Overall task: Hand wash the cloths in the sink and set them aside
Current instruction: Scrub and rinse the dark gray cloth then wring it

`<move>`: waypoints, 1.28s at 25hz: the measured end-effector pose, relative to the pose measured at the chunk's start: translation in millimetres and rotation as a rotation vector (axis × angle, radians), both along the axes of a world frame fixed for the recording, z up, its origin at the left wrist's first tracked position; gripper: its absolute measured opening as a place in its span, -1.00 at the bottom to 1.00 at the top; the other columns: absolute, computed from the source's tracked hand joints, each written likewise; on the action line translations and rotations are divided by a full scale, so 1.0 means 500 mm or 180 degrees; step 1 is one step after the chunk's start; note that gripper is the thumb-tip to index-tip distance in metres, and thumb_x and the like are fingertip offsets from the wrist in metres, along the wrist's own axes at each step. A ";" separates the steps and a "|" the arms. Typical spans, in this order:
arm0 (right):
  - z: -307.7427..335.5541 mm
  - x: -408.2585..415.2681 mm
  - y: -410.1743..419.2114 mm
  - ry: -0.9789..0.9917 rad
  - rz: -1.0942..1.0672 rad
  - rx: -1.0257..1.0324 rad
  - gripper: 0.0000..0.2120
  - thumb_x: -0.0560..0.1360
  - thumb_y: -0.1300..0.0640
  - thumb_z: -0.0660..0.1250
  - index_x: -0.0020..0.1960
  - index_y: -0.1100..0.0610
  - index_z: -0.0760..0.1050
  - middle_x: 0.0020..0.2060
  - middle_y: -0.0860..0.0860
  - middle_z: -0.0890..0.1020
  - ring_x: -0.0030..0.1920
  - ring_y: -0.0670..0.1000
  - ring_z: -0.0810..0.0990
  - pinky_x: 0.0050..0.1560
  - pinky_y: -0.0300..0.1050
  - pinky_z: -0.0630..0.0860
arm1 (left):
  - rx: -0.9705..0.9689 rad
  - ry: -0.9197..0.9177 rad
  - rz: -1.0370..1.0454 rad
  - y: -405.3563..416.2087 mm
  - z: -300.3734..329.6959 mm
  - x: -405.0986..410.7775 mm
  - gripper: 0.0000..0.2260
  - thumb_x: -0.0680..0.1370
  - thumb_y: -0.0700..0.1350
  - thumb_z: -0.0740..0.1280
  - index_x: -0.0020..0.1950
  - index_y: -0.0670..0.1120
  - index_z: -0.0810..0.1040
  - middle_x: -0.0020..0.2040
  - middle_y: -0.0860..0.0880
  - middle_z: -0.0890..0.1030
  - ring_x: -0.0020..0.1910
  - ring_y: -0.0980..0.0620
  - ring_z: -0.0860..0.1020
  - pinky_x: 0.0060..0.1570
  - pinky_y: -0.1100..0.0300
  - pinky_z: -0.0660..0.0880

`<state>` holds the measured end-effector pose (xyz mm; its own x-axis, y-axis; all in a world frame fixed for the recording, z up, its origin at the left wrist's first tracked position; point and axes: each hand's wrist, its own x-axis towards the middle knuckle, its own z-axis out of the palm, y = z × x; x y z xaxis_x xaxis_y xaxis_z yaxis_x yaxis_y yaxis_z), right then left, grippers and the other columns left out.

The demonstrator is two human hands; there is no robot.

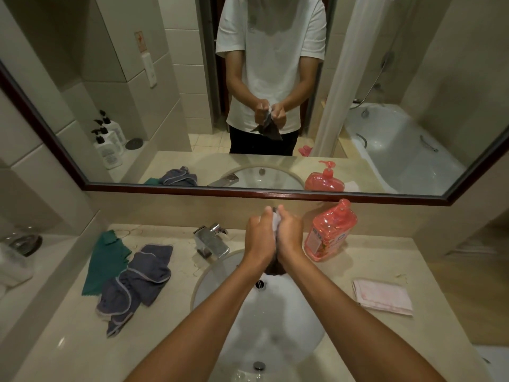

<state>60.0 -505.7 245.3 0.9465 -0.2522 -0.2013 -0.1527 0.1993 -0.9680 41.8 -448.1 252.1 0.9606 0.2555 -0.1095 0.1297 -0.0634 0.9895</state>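
My left hand (260, 238) and right hand (290, 235) clench one cloth (276, 226) between them above the sink (220, 282). Only a pale bunched bit shows; my palms hide most of it. Its dark tail (271, 268) hangs underneath, hard to make out.

Dim, warm indoor light with a greenish cast; soft shadows and no harsh glare. Wide-angle distortion bends the mirror frame (264, 192) toward 3 and 9 o'clock. Detail is soft overall, blurriest at 9 o'clock.
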 end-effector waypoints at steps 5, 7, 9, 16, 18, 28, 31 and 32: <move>-0.027 -0.047 0.020 -0.0304 0.0214 -0.0156 -0.61 0.60 0.13 0.21 -0.38 0.07 0.55 -0.49 -0.01 0.52 -0.45 -0.07 0.48 -0.43 -0.18 0.37 | -0.0086 -0.0061 0.0102 0.024 0.003 0.024 -0.51 0.69 0.00 0.14 -0.46 -0.02 0.41 -0.52 0.08 0.41 -0.50 0.09 0.36 -0.41 0.18 0.30; -0.020 -0.032 0.018 -0.0219 0.0163 -0.0125 -0.62 0.59 0.17 0.22 -0.40 0.09 0.52 -0.50 0.01 0.50 -0.47 -0.06 0.45 -0.43 -0.16 0.35 | -0.0110 -0.0100 0.0034 0.023 -0.007 0.019 -0.47 0.68 0.03 0.14 -0.50 0.01 0.47 -0.54 0.09 0.43 -0.54 0.14 0.37 -0.48 0.24 0.30; 0.003 0.005 0.006 -0.0127 0.0019 0.0107 -0.61 0.59 0.22 0.22 -0.41 0.11 0.45 -0.52 -0.01 0.45 -0.50 -0.08 0.40 -0.44 -0.16 0.32 | 0.0021 -0.0144 -0.0097 0.009 -0.008 0.011 -0.51 0.63 0.10 0.14 -0.49 0.05 0.50 -0.54 0.10 0.45 -0.55 0.17 0.39 -0.53 0.29 0.30; 0.002 -0.006 0.019 -0.0169 0.0160 0.0001 -0.53 0.59 0.17 0.22 -0.50 0.03 0.47 -0.54 -0.03 0.46 -0.49 -0.07 0.42 -0.44 -0.18 0.32 | -0.0159 -0.0146 0.0026 0.021 -0.006 0.027 -0.52 0.66 0.06 0.15 -0.44 -0.03 0.45 -0.55 0.09 0.43 -0.55 0.15 0.37 -0.51 0.26 0.32; 0.017 0.019 0.008 -0.0148 0.0028 0.0071 -0.49 0.60 0.22 0.21 -0.53 0.02 0.41 -0.56 -0.05 0.42 -0.53 -0.09 0.37 -0.44 -0.17 0.28 | -0.0034 -0.0104 -0.0036 0.006 -0.005 0.020 -0.54 0.59 0.13 0.14 -0.45 -0.03 0.47 -0.54 0.09 0.45 -0.55 0.16 0.39 -0.51 0.26 0.32; 0.026 0.022 0.004 -0.0105 0.0143 0.0064 -0.54 0.64 0.13 0.19 -0.44 0.06 0.42 -0.54 -0.02 0.44 -0.52 -0.07 0.41 -0.46 -0.23 0.33 | 0.0018 -0.0101 -0.0038 0.007 -0.010 0.029 -0.55 0.58 0.11 0.17 -0.48 0.03 0.51 -0.53 0.07 0.47 -0.52 0.12 0.41 -0.50 0.24 0.32; 0.000 -0.010 0.013 -0.0150 0.0373 -0.0139 -0.56 0.65 0.11 0.19 -0.39 0.08 0.51 -0.48 0.02 0.52 -0.44 -0.05 0.50 -0.40 -0.20 0.42 | -0.0126 -0.0035 0.0106 0.025 -0.010 0.057 -0.41 0.69 -0.01 0.16 -0.58 0.05 0.47 -0.60 0.11 0.39 -0.59 0.17 0.33 -0.52 0.26 0.28; 0.001 -0.014 0.013 -0.0138 0.0413 -0.0168 -0.54 0.65 0.11 0.19 -0.42 0.05 0.50 -0.50 0.00 0.51 -0.45 -0.06 0.50 -0.40 -0.19 0.42 | -0.0114 -0.0016 0.0080 0.031 -0.014 0.061 -0.39 0.70 -0.01 0.14 -0.58 0.04 0.46 -0.59 0.11 0.39 -0.58 0.16 0.33 -0.50 0.25 0.28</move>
